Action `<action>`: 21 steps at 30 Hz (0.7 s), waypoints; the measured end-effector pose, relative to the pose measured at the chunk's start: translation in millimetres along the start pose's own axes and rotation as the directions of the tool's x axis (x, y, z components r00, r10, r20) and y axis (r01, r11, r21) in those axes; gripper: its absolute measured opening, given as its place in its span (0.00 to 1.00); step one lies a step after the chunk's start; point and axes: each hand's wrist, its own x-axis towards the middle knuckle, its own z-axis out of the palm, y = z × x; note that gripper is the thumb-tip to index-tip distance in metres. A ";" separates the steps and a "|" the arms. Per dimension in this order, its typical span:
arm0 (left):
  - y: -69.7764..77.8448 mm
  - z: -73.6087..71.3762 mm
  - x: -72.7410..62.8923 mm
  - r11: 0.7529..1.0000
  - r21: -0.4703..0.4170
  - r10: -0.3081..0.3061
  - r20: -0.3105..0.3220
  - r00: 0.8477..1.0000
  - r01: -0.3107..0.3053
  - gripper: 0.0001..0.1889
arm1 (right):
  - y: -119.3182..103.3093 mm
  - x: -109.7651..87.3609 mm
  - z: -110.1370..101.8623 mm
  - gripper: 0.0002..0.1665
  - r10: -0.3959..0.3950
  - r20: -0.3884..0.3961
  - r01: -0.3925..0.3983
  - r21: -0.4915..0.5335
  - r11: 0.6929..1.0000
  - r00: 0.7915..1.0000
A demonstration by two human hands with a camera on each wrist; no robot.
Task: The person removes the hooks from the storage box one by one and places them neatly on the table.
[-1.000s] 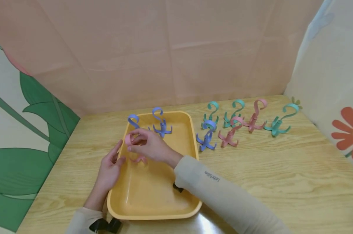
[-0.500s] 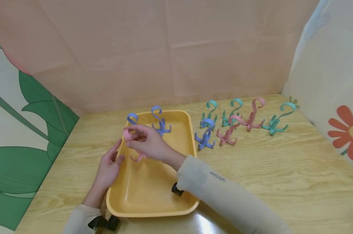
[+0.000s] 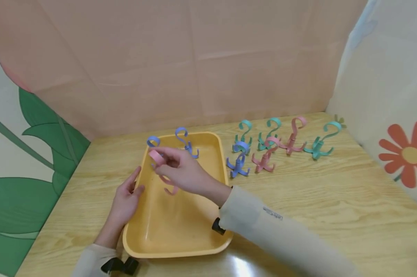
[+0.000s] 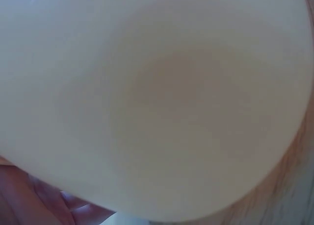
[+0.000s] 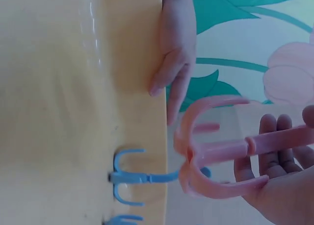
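Observation:
In the head view, my right hand [image 3: 185, 169] holds a pink four-prong rotating hook [image 3: 156, 157] by its curved upper end, over the left side of a yellow plastic tray [image 3: 175, 246]. The hook's prongs point down into the tray, apart from its floor in the right wrist view. My left hand [image 3: 127, 200] grips the tray's left wall, thumb over the rim and fingers along the outside. Two blue hooks stand at the tray's far end, one blue hook [image 3: 191, 149] in plain sight, the other blue hook [image 3: 153, 141] partly hidden behind my right hand.
Right of the tray, several hooks stand on the wooden table [image 3: 298, 215]: a blue hook [image 3: 238, 167], a pink hook [image 3: 263, 163], another pink hook [image 3: 291, 144], and green ones, the rightmost green hook [image 3: 318, 149] standing apart. A pink cloth backdrop [image 3: 194, 65] rises behind.
My right hand has raised the pink hook slightly and drawn it a little to the right within the tray. My left hand keeps its place on the tray wall. The head view has shifted slightly.

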 end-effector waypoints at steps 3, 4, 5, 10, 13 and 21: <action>-1.8 0.8 0.7 1.000 0.003 0.014 -0.006 1.000 -0.014 0.30 | -5.2 -8.1 -6.9 0.18 -0.043 0.033 0.043 -0.015 0.999 0.999; -2.1 0.8 0.7 1.000 0.003 0.018 -0.006 1.000 -0.018 0.30 | -6.1 -10.6 -9.6 0.17 -0.057 0.049 0.058 -0.018 0.998 0.997; -2.3 0.8 0.8 1.000 0.006 0.021 -0.006 1.000 -0.021 0.30 | -7.1 -13.2 -12.3 0.16 -0.065 0.065 0.066 -0.016 0.998 0.996; -1.3 -0.6 -0.1 1.000 0.011 0.024 0.001 1.000 -0.024 0.30 | -13.8 -26.3 -25.8 0.17 0.010 0.135 -0.012 0.013 1.000 0.991; -1.4 -1.2 -0.6 1.000 -0.001 0.028 -0.002 1.000 -0.028 0.30 | -21.4 -33.4 -31.7 0.17 0.049 0.123 -0.044 -0.037 0.998 0.991; -2.4 0.2 0.4 0.999 -0.019 0.031 0.006 0.999 -0.031 0.30 | -42.6 -49.1 -48.2 0.16 -0.046 0.103 0.065 -0.196 0.978 0.994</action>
